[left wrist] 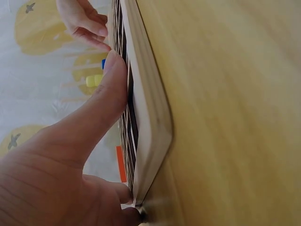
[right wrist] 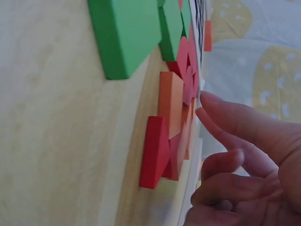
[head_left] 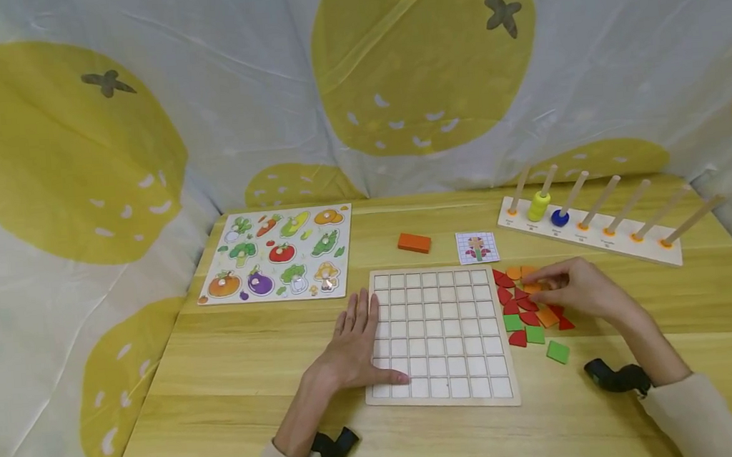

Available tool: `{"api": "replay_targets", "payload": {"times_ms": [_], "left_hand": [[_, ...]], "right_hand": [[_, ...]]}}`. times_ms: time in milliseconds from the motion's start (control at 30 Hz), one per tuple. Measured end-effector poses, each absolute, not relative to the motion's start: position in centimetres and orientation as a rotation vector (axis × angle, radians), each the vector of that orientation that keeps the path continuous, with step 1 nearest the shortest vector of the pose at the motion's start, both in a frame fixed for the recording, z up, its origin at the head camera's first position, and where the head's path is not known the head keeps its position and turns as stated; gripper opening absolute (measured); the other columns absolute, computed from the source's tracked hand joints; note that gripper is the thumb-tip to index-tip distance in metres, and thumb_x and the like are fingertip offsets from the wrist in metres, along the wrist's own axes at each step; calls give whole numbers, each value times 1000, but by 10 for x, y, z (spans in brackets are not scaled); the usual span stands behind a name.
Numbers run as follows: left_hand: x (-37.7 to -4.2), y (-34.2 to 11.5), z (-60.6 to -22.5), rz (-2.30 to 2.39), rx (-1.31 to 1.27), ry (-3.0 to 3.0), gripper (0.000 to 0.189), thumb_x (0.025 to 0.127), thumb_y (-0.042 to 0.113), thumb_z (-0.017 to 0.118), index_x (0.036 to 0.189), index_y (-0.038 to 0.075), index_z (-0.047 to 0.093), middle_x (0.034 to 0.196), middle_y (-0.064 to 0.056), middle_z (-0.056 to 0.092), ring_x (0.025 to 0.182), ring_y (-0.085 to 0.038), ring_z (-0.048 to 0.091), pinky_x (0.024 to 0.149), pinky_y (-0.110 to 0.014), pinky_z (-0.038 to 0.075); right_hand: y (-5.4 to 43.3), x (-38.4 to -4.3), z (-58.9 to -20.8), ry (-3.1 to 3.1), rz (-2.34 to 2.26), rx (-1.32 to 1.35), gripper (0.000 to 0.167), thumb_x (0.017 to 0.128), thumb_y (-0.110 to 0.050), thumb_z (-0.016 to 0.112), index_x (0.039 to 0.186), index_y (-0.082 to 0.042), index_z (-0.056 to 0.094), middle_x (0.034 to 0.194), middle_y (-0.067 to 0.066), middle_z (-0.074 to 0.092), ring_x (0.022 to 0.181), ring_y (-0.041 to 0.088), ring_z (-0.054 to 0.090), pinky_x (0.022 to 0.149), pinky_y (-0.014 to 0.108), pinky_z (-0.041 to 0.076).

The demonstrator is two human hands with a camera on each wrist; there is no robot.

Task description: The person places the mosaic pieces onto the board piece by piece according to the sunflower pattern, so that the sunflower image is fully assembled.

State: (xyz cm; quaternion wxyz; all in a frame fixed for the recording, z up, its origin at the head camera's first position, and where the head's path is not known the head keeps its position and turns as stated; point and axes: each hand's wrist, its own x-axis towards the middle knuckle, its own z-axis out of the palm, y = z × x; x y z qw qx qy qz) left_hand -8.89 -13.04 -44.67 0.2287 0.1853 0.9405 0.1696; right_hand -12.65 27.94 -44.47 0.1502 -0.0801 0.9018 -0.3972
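Note:
A pale wooden grid board (head_left: 442,334) with rows of white squares lies flat on the table. My left hand (head_left: 352,346) rests on its left side, fingers spread and thumb lying over the lower squares. To the right of the board is a loose cluster of flat pieces: red quarter-rounds (head_left: 510,307), orange pieces (head_left: 546,316) and green squares (head_left: 535,335). Over the far part of this cluster hovers my right hand (head_left: 580,287), thumb and forefinger apart. In the right wrist view no piece shows between its fingertips; the other fingers are bent.
Behind the board lie an orange block (head_left: 414,243) and a small pattern card (head_left: 478,247) with a flower picture. A vegetable puzzle board (head_left: 278,255) is at the far left. At the far right stands a peg rack (head_left: 592,233) with yellow and blue beads.

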Motion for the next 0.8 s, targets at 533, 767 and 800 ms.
{"api": "replay_targets", "payload": {"times_ms": [533,767,800], "left_hand": [[-92,-139,-447,532,540,2530,141,76,62,85,166,6,-7,172,-15,-21,161,-35,-19,132,-55,0],[-91,-139,-448,519,545,2548,140,76,63,85,166,5,-6,173,-17,-20,161,-37,-16,132,-58,2],[-91,-139,-449,520,547,2549,140,75,63,85,166,5,-6,173,-17,-20,161,-37,-16,131,-59,1]], "right_hand": [[258,-125,-449,2587,-1126,-76,28,88,-26,84,108,-7,81,58,-6,37,51,11,37,48,27,29],[260,-124,-449,2532,-1151,-82,26,89,-25,82,107,-7,80,61,-5,39,55,12,37,50,26,29],[261,-124,-449,2524,-1153,-93,25,89,-25,82,107,-6,80,62,-5,39,56,12,36,50,26,29]]}}
